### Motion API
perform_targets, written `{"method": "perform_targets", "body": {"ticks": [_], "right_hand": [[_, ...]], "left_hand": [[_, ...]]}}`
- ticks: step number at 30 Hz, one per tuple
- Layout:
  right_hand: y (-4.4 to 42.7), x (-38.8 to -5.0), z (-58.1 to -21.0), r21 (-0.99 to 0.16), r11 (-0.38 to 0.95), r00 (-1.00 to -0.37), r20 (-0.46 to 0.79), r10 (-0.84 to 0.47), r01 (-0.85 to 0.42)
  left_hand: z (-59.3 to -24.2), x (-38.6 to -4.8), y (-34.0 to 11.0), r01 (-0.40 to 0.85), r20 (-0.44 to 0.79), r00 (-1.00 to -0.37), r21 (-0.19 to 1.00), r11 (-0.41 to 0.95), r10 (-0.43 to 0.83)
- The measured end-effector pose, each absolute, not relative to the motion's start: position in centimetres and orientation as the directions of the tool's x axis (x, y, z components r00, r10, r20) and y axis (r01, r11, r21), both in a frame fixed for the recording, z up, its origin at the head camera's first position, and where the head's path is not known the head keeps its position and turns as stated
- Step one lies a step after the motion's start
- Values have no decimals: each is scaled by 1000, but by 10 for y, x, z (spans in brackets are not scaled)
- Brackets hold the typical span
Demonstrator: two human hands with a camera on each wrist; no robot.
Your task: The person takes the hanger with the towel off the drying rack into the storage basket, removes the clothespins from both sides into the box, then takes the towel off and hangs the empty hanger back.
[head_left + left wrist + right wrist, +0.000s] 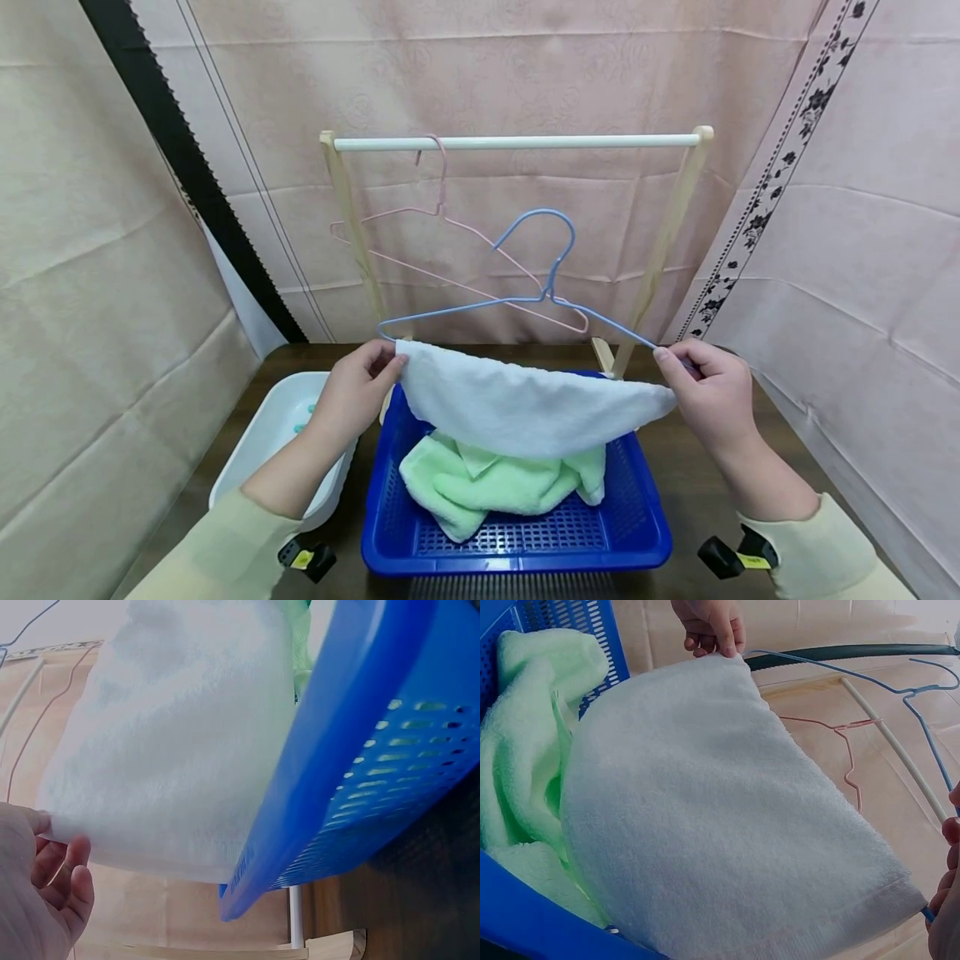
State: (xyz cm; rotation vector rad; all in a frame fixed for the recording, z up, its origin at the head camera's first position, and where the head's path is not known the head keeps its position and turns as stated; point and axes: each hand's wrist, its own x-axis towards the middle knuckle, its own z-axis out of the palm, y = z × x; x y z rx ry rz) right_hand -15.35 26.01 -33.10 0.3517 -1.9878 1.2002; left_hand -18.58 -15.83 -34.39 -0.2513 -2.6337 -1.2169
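Note:
A white towel (532,408) is draped along the lower part of a blue wire hanger (573,237), whose hook points up. My left hand (356,387) pinches the towel's left corner by the hanger's left end. At the other end, my right hand (708,387) grips the hanger's right shoulder, beside the towel's right corner. In the right wrist view the towel (712,802) spreads between both hands. Its lower edge hangs over a blue basket (517,564) that holds a crumpled green towel (487,487). The hanger's bottom bar is hidden by the white towel.
Behind the basket stands a rack with a white rail (562,142), and a pink hanger (442,187) hooks over it. A white tray (247,442) with small teal items sits at left on the brown table (675,467). Pale cloth curtains enclose the sides and back.

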Motion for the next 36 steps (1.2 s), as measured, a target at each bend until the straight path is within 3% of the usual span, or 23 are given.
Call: {"method": "perform_targets", "body": {"ticks": [25, 36], "right_hand": [[253, -151, -325, -644, 556, -682, 710, 177, -526], [247, -151, -323, -635, 549, -669, 723, 172, -544]], "left_hand": [[-345, -169, -142, 313, 288, -941, 540, 781, 178], [-351, -165, -138, 329, 245, -942, 519, 789, 231]]}}
